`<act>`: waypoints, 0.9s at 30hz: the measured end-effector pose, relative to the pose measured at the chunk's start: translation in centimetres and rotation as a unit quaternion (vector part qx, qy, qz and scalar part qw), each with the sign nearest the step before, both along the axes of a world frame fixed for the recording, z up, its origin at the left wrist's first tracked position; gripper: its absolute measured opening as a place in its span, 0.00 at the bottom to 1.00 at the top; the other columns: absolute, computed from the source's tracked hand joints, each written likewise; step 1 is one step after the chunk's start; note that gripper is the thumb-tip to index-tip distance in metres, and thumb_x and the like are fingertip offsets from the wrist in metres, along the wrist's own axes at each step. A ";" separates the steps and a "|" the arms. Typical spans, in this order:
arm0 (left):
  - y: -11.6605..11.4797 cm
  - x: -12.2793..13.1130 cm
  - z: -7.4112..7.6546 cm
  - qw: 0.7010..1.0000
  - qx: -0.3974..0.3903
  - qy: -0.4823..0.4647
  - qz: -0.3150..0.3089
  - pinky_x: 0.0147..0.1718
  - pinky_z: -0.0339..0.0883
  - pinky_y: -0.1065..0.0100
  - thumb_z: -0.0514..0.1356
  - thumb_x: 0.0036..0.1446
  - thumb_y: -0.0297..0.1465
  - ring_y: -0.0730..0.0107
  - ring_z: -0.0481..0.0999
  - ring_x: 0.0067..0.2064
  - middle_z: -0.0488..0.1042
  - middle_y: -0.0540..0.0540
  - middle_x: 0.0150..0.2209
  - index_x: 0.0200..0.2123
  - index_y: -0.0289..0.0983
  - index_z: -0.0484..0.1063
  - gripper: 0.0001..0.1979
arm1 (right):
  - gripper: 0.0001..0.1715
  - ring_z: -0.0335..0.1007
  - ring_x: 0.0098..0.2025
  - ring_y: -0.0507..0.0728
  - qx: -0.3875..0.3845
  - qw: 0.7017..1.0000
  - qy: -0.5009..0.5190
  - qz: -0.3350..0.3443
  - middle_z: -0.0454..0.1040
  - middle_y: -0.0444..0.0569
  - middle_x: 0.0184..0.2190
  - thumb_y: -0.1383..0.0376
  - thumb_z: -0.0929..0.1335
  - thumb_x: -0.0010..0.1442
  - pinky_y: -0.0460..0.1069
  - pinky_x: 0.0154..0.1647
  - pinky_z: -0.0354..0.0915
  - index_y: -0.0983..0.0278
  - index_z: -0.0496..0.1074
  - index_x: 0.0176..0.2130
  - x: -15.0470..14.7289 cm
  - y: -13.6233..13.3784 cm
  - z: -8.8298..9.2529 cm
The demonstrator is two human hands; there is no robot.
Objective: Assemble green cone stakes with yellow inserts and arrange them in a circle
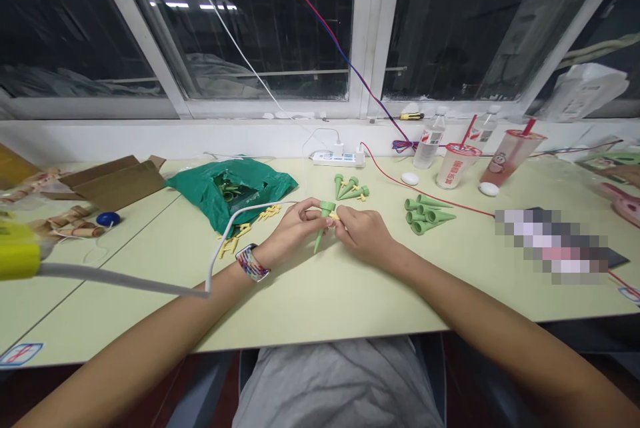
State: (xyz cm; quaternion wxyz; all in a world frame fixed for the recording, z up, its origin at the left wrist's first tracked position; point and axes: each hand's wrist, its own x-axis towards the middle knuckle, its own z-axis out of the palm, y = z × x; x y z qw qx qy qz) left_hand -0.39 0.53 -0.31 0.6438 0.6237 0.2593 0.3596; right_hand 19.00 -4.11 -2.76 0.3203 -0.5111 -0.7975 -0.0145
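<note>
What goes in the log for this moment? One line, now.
left hand: green plastic spike | right hand: small yellow plastic part | beside: green plastic bag

Even overhead light, lamp reflections point(193, 5) in dark window point(280, 28), curved wide-angle edges.

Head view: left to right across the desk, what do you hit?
open cardboard box → green plastic bag → left hand → green plastic spike → right hand → cluster of green plastic spikes → white drink cup → pink drink cup
</note>
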 end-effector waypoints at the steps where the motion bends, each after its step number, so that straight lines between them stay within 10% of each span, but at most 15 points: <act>1: 0.0 0.0 0.0 1.000 0.022 0.005 0.005 0.37 0.68 0.68 0.75 0.51 0.34 0.68 0.78 0.33 0.79 0.49 0.31 0.38 0.38 0.73 0.16 | 0.11 0.57 0.27 0.55 -0.015 1.000 0.020 0.011 0.71 0.47 0.29 0.61 0.58 0.71 0.50 0.29 0.42 0.60 0.62 0.36 0.0 0.0 0.0; 13: 0.3 -0.2 0.3 0.989 0.126 0.050 0.052 0.33 0.67 0.70 0.75 0.51 0.35 0.70 0.76 0.31 0.76 0.53 0.28 0.41 0.39 0.70 0.19 | 0.17 0.54 0.28 0.54 -0.177 0.920 0.332 0.109 0.56 0.40 0.24 0.60 0.58 0.70 0.48 0.31 0.51 0.59 0.55 0.28 -0.9 0.0 -0.4; 27: 0.7 -0.1 0.1 0.990 0.095 0.087 0.050 0.37 0.74 0.65 0.73 0.52 0.40 0.64 0.81 0.34 0.81 0.44 0.34 0.38 0.35 0.77 0.17 | 0.14 0.58 0.28 0.54 -0.107 0.985 0.130 0.032 0.64 0.41 0.26 0.60 0.58 0.73 0.48 0.32 0.48 0.59 0.57 0.33 -0.2 0.5 -0.2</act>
